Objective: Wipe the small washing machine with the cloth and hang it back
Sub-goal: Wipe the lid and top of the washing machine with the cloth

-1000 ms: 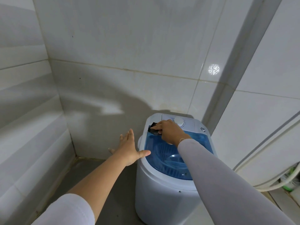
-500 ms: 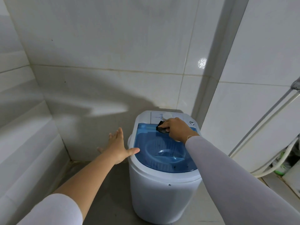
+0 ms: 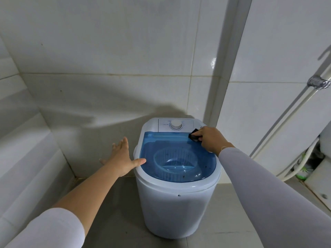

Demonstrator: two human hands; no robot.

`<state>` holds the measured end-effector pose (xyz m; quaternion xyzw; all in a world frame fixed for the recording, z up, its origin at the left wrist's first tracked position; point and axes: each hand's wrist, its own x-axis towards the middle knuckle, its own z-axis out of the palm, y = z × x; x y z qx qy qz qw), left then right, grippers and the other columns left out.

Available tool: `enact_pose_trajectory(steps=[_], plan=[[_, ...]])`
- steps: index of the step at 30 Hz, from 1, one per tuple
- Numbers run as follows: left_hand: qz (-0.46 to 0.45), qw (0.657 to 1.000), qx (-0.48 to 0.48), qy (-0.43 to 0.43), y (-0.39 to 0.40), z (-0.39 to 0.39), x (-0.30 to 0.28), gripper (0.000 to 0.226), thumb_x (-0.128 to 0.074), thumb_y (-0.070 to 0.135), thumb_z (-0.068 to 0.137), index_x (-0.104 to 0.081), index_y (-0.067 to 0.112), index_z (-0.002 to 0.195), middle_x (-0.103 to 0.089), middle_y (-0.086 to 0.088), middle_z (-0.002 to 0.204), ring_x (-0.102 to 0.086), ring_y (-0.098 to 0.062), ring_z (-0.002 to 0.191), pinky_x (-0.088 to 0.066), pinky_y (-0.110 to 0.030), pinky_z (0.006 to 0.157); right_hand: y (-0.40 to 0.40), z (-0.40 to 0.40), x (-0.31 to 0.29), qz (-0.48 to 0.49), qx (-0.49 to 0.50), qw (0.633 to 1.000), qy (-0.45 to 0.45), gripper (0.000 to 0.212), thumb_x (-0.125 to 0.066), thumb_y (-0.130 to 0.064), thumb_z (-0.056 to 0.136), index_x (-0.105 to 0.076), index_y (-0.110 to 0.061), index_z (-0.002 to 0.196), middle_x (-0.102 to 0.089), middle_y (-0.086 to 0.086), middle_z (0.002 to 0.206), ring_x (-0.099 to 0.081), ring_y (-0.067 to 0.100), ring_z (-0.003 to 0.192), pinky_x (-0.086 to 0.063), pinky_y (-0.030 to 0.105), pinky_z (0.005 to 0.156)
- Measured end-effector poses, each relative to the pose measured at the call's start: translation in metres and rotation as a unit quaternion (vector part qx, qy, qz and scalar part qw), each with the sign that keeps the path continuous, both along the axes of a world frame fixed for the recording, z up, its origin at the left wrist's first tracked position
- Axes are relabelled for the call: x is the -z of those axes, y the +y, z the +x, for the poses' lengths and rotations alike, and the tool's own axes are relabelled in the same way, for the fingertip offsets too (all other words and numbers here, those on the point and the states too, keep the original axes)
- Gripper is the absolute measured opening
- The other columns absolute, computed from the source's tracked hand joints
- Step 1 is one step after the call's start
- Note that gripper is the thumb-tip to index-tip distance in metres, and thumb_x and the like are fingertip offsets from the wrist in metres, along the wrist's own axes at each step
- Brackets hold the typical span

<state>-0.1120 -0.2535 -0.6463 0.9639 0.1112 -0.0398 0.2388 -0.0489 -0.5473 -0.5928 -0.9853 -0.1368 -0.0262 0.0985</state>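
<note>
A small white washing machine (image 3: pixel 172 208) stands on the floor against the tiled wall. It has a see-through blue lid (image 3: pixel 161 144) and a white dial (image 3: pixel 176 124) on its back panel. My right hand (image 3: pixel 211 140) presses a small black cloth (image 3: pixel 194 135) onto the lid's back right corner. My left hand (image 3: pixel 123 158) is flat and spread beside the machine's left rim, thumb touching the lid's edge, holding nothing. Dark specks lie on the lid.
Tiled walls close in behind and on the left. A wall corner juts out right behind the machine. A hose (image 3: pixel 290 122) with a metal fitting (image 3: pixel 318 83) runs down the right wall. White fixtures and tubing (image 3: pixel 308 163) sit low on the right.
My right hand has slid the cloth from the left of the lid's back edge across to the right corner. The view has shifted, and my left hand stays by the left rim.
</note>
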Motion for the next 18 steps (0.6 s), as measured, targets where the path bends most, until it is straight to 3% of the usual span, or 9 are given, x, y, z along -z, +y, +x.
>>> enact_pose_trajectory(steps=[9, 12, 18], plan=[[0.019, 1.0, 0.001, 0.004, -0.003, -0.001, -0.005, 0.119, -0.063, 0.065, 0.073, 0.015, 0.019, 0.15, 0.006, 0.0, 0.162, 0.008, -0.025, 0.149, -0.014, -0.063, 0.114, -0.025, -0.011, -0.014, 0.017, 0.046, 0.999, 0.016, 0.042, -0.043, -0.001, 0.091, -0.063, -0.023, 0.12, -0.062, 0.012, 0.123, -0.056, 0.03, 0.11, -0.045, 0.032, 0.093], [0.023, 1.0, 0.0, 0.003, -0.008, -0.005, -0.011, 0.116, -0.062, 0.064, 0.075, 0.015, 0.02, 0.15, 0.007, 0.0, 0.162, 0.007, -0.025, 0.149, -0.012, -0.064, 0.114, -0.004, -0.007, -0.037, 0.031, 0.016, 0.999, -0.01, 0.043, -0.043, 0.003, 0.09, -0.063, -0.021, 0.12, -0.063, 0.01, 0.122, -0.057, 0.028, 0.109, -0.04, 0.024, 0.087], [-0.004, 1.0, 0.001, 0.012, -0.008, -0.01, -0.012, 0.115, -0.06, 0.064, 0.076, 0.017, 0.021, 0.149, 0.01, 0.001, 0.161, 0.01, -0.024, 0.148, -0.011, -0.066, 0.113, 0.074, -0.002, -0.064, 0.031, -0.081, 0.996, -0.03, 0.047, -0.042, 0.002, 0.089, -0.064, -0.028, 0.118, -0.063, 0.008, 0.118, -0.058, 0.027, 0.107, -0.047, 0.034, 0.092]])
